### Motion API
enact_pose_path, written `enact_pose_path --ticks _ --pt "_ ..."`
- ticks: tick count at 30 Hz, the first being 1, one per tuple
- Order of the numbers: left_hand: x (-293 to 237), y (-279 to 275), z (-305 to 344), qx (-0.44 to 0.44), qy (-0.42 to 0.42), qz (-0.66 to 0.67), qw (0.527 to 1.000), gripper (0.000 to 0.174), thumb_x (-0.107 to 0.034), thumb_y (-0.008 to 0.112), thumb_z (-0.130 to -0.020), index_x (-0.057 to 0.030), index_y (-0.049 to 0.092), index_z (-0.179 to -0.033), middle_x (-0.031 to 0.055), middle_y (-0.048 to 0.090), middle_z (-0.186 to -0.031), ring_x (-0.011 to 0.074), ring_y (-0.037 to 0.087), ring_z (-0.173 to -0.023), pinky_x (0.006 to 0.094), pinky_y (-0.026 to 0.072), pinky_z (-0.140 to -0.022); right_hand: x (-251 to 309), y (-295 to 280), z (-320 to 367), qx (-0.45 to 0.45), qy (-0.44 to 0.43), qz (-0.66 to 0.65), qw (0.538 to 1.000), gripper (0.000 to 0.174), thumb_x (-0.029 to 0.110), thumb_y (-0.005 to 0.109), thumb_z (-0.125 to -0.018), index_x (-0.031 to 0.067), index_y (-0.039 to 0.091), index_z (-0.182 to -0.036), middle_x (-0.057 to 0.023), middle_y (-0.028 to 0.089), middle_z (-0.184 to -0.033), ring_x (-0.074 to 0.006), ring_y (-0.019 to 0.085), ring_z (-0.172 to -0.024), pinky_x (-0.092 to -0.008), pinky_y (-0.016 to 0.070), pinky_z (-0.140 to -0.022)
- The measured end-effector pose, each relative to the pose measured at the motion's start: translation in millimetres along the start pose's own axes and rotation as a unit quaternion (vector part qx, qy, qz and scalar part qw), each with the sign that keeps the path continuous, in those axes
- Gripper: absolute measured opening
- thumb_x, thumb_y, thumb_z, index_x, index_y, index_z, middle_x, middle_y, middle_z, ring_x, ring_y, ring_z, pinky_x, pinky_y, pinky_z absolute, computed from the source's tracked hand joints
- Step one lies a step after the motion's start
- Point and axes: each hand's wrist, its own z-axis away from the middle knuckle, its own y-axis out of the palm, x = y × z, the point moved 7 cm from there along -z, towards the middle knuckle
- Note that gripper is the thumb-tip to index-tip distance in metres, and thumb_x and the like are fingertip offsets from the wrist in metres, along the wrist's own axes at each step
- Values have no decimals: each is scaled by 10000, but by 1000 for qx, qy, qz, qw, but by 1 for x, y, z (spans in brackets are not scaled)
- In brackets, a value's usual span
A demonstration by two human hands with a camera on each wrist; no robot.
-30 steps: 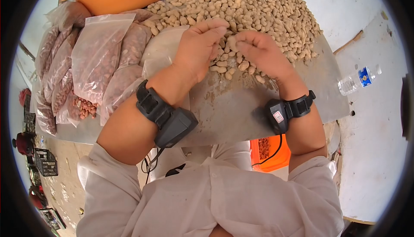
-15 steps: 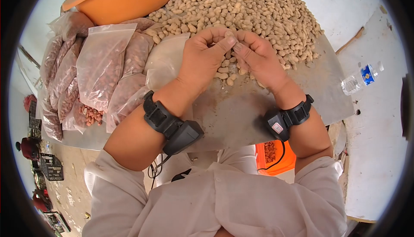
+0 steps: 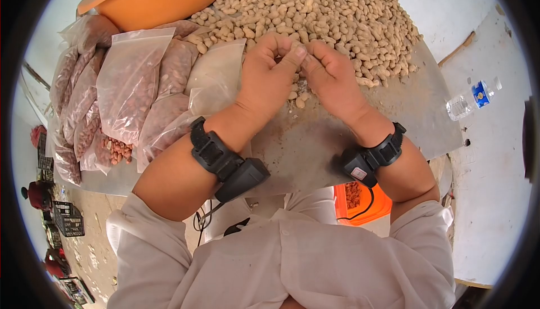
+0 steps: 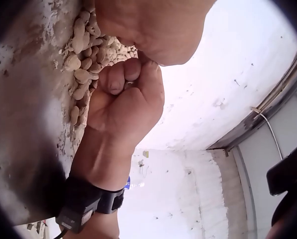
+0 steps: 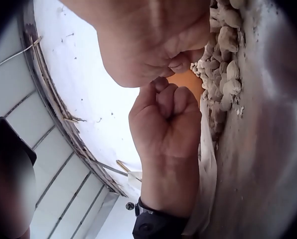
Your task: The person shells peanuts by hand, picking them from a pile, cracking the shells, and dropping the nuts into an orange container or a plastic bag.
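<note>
My left hand (image 3: 269, 75) and right hand (image 3: 333, 84) meet tip to tip at the near edge of a pile of unshelled peanuts (image 3: 337, 14). Thumbs and forefingers pinch together over a peanut, which the fingers now almost wholly hide. In the left wrist view the remaining fingers of the right hand (image 4: 126, 107) curl into its palm. The right wrist view likewise shows the left hand (image 5: 168, 122) with curled fingers. A few loose peanuts (image 3: 300, 102) lie on the metal tabletop (image 3: 298, 146) just below the hands.
Clear bags of reddish shelled peanuts (image 3: 132, 95) are stacked at the left, with some loose kernels (image 3: 118, 151). Behind them stands an orange basin (image 3: 157, 0). A plastic bottle (image 3: 472, 101) is at the right. Below the table edge sits an orange container (image 3: 365, 202).
A second ago the hands were slightly apart over the pile. They came together on a peanut, which showed between the fingertips half a second ago and is now mostly covered.
</note>
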Motion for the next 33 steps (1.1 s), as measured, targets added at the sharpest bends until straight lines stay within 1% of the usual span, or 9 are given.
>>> enact_pose_path --ticks 3,8,14,18,21,24,26,30,33 --pt "4 0 0 -2 -6 14 1000 92 -108 574 -863 -26 546 -895 3 569 -796 48 485 -702 186 404 -617 -4 1 0 -6 10 -8 1000 167 140 494 -853 -17 548 -869 -183 555 -730 -296 552 -686 -347 437 -628" --pt "-3 -2 -2 -3 21 -70 997 94 -98 561 -868 -9 551 -894 4 573 -804 54 498 -735 199 420 -658 -5 2 1 -9 22 -58 998 191 155 500 -856 -27 534 -809 -172 539 -695 -289 508 -624 -343 423 -591" --pt "3 -4 -2 -16 0 -93 996 115 -107 544 -878 -1 542 -921 0 568 -817 53 487 -730 197 420 -654 -10 3 0 -17 34 -86 996 219 153 490 -864 -27 508 -740 -110 486 -593 -185 462 -543 -308 387 -517" --pt "3 -5 -1 -63 24 -128 989 127 -136 567 -850 -12 554 -827 20 564 -711 74 510 -630 229 445 -569 -20 10 3 -14 129 -280 951 236 150 473 -876 1 517 -698 -42 485 -571 -119 439 -497 -247 353 -452" --pt "1 -2 0 -59 35 -135 988 122 -130 546 -867 -9 544 -859 28 570 -722 79 523 -638 235 458 -577 -28 14 3 -27 158 -372 914 218 150 460 -888 15 524 -730 -25 474 -567 -107 419 -471 -229 338 -425" --pt "7 5 0 -16 -23 -13 1000 109 -112 506 -891 -6 532 -895 35 575 -751 81 537 -645 229 463 -572 -30 17 4 -37 189 -481 856 182 148 451 -896 13 524 -799 -35 476 -590 -110 410 -467 -227 335 -418" --pt "5 6 1 -31 -54 28 998 125 -101 479 -906 -9 541 -965 30 575 -790 83 499 -621 213 421 -548 -29 19 2 -31 186 -526 829 167 149 447 -901 12 520 -840 -39 483 -614 -111 401 -465 -221 330 -416" --pt "12 6 -3 -50 -51 119 990 170 -102 443 -922 -25 553 -1026 20 559 -781 62 427 -544 197 353 -482 -27 18 1 -23 175 -537 825 141 138 471 -892 12 522 -851 -51 515 -663 -106 403 -474 -211 321 -417" --pt "19 2 1 -50 -125 147 980 177 -115 428 -926 -29 558 -1011 11 528 -738 50 369 -512 190 299 -461 -28 16 -1 0 157 -540 827 126 129 492 -886 15 533 -851 -52 529 -674 -95 400 -476 -206 316 -418"
